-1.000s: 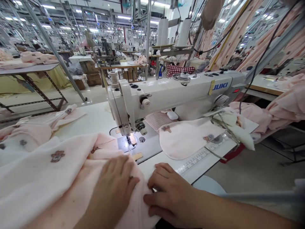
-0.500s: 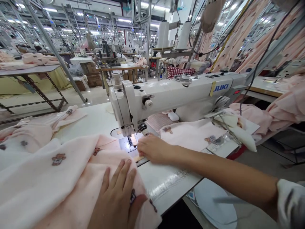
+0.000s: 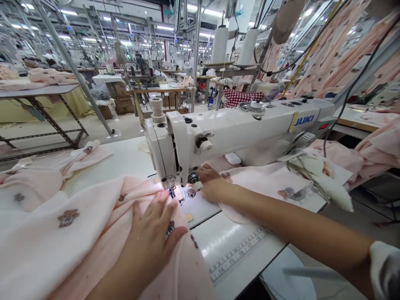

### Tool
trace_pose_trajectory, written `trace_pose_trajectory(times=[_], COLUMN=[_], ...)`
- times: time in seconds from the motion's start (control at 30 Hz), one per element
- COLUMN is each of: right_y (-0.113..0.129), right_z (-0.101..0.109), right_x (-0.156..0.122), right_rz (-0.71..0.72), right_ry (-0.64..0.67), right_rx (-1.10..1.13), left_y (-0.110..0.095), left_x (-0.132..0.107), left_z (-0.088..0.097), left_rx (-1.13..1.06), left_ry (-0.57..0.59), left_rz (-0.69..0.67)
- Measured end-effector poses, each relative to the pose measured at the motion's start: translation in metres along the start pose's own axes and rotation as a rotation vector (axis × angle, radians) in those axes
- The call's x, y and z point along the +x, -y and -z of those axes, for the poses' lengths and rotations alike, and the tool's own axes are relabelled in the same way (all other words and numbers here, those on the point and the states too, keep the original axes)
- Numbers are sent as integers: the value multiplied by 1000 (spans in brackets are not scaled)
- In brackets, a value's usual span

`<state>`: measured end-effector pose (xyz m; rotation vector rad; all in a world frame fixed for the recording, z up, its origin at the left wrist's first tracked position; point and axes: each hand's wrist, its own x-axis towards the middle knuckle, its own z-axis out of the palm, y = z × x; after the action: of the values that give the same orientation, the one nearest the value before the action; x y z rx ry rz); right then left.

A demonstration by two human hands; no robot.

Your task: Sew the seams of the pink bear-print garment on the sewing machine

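Note:
My left hand (image 3: 153,233) lies flat with fingers spread on pale pink fleece fabric (image 3: 78,233) printed with small bears, its fingertips close to the needle (image 3: 171,191) of a white sewing machine (image 3: 225,129). My right hand (image 3: 210,183) reaches under the machine arm, just right of the presser foot, beside a small knob. Its fingers are tucked behind the machine head, so what they touch is hidden. A second pink fabric piece (image 3: 268,183) lies under the machine arm to the right.
A white table (image 3: 231,250) with a printed ruler carries the machine. More pink fabric is heaped at the left (image 3: 34,175) and right (image 3: 371,154). Thread cones (image 3: 220,43) stand behind. Other workstations fill the hall beyond.
My right hand has gone from the fabric's near edge up to the machine head. My left hand has slid the fabric forward to the needle.

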<state>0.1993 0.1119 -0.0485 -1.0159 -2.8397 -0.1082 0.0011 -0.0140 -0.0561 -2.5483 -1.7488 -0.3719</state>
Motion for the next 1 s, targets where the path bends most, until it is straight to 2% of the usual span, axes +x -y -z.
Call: trace_pose_trajectory(times=[0.1, 0.2, 0.3, 0.43, 0.57, 0.7, 0.83, 1.0], right_y=[-1, 0, 0, -1, -1, -2, -3, -3], right_z=[-5, -7, -9, -11, -10, -9, -11, -11], right_x=[-1, -2, -2, -2, -3, -5, -6, -5], right_rz=[-6, 4, 14, 20, 23, 24, 26, 14], right_ry=[-40, -58, -63, -74, -82, -82, -81, -87], right_rx=[2, 8, 18, 28, 28, 31, 41, 49], left_y=[3, 2, -8, -25, -28, -16, -2, 8], left_x=[2, 1, -2, -7, -9, -11, -13, -11], left_z=[0, 3, 10, 21, 21, 9, -1, 0], left_rx=[-1, 64, 155, 300, 414, 268, 38, -54], left_ry=[-3, -60, -116, -103, -131, -179, -131, -103], left_rz=[-12, -39, -133, -224, -330, -406, -339, -329])
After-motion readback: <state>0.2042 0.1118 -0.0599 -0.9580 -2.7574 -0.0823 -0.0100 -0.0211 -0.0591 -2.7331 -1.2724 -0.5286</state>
